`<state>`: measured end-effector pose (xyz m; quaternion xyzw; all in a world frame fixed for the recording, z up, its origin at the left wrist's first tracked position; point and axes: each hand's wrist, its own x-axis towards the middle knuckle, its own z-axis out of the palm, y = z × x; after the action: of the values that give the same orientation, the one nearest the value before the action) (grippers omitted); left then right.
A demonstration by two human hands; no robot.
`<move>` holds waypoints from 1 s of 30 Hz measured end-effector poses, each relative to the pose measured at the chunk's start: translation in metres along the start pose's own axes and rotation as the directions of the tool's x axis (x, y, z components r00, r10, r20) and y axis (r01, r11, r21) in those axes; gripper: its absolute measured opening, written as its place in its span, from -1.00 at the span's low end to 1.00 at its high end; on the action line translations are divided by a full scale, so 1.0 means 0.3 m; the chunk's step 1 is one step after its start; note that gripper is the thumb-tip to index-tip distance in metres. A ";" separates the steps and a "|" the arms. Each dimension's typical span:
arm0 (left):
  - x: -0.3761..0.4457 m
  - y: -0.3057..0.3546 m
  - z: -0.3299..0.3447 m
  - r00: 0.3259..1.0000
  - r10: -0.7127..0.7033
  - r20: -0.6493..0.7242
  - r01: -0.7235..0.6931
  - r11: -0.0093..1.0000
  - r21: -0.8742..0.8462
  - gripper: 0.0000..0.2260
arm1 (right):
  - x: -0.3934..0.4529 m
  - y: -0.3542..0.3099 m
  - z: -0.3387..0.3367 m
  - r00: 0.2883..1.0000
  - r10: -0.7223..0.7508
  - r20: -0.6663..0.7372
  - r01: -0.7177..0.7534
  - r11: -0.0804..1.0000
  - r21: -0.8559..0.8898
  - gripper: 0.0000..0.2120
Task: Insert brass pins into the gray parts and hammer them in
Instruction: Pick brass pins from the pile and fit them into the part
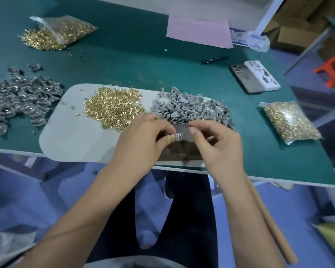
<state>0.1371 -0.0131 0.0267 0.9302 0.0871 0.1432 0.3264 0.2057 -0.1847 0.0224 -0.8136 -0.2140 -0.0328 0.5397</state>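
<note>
My left hand (143, 140) pinches a small gray part (178, 136) between its taped thumb and fingers, above a dark block (182, 149). My right hand (219, 144) is just right of the part, thumb and forefinger close to it. Its other fingers curl round a hammer whose wooden handle (269, 219) runs back under my forearm. The hammer's head is hidden. I cannot make out a pin at my fingertips. Loose brass pins (112, 109) and a pile of gray parts (191, 109) lie on a white board (70, 136) just beyond my hands.
Darker gray parts (21, 97) are heaped at the left on the green table (124, 60). An open bag of pins (60, 31) lies far left, another bag (290, 122) at the right. A phone (246, 78), white box (261, 74), pen (215, 59) and pink sheet (197, 31) sit behind.
</note>
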 end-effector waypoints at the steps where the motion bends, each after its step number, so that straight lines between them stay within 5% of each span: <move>1: 0.000 0.000 0.001 1.000 0.002 0.000 -0.002 1.000 0.020 -0.90 | -0.003 -0.002 0.001 0.999 -0.031 0.018 0.032 0.998 -0.051 -0.84; 14: -0.005 -0.006 0.009 0.995 0.007 -0.096 0.001 0.997 0.075 -0.90 | 0.012 -0.078 0.033 0.983 -0.028 0.180 0.107 0.888 -0.447 -0.89; 21: -0.002 -0.010 0.013 0.992 0.008 -0.123 0.005 0.995 0.105 -0.90 | 0.016 -0.147 0.059 0.955 -0.124 0.270 0.286 0.625 -0.726 -0.85; 27: -0.003 -0.015 0.017 0.990 0.019 -0.141 -0.004 0.994 0.105 -0.92 | 0.031 -0.110 0.027 0.979 0.019 0.204 0.116 0.769 -0.629 -0.89; 30: -0.003 -0.020 0.019 0.989 0.020 -0.145 -0.005 0.995 0.100 -0.92 | 0.011 -0.105 0.039 0.982 -0.026 0.186 0.142 0.748 -0.648 -0.91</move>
<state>0.1377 -0.0120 0.0183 0.9329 0.1120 0.2084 0.2716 0.1945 -0.1629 0.0457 -0.9406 -0.2693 -0.0627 0.1971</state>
